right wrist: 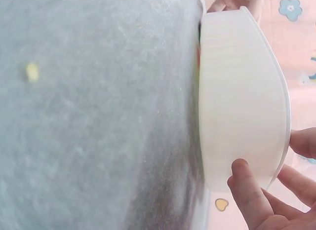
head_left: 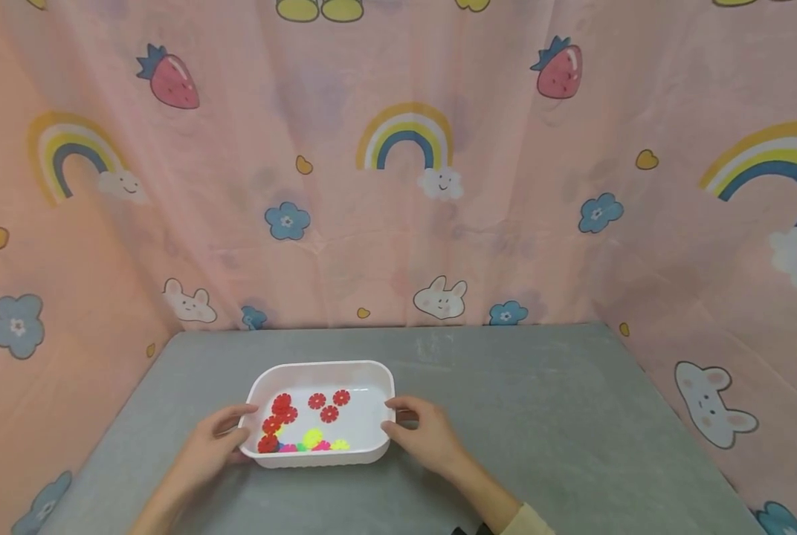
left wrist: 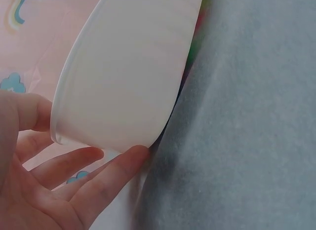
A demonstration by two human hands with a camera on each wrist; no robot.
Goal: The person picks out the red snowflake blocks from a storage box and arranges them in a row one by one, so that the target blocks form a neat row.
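Observation:
A white rectangular tray [head_left: 318,458] is held at both ends over the grey table. Inside it lie several red notched discs [head_left: 329,414], with yellow, pink, green and blue ones along the near wall. The left hand [head_left: 207,448] grips the left end, thumb at the rim and fingers under the side; in the left wrist view its fingers [left wrist: 118,173] touch the outer wall. At the right end, the right hand [head_left: 425,435] pinches the rim, and in the right wrist view a fingertip presses the tray's wall [right wrist: 242,92].
The grey table [head_left: 519,416] spreads around the tray, with a patterned pink curtain [head_left: 345,267] behind it and at both sides. A small blurred yellow spot [right wrist: 32,72] shows on the grey surface in the right wrist view.

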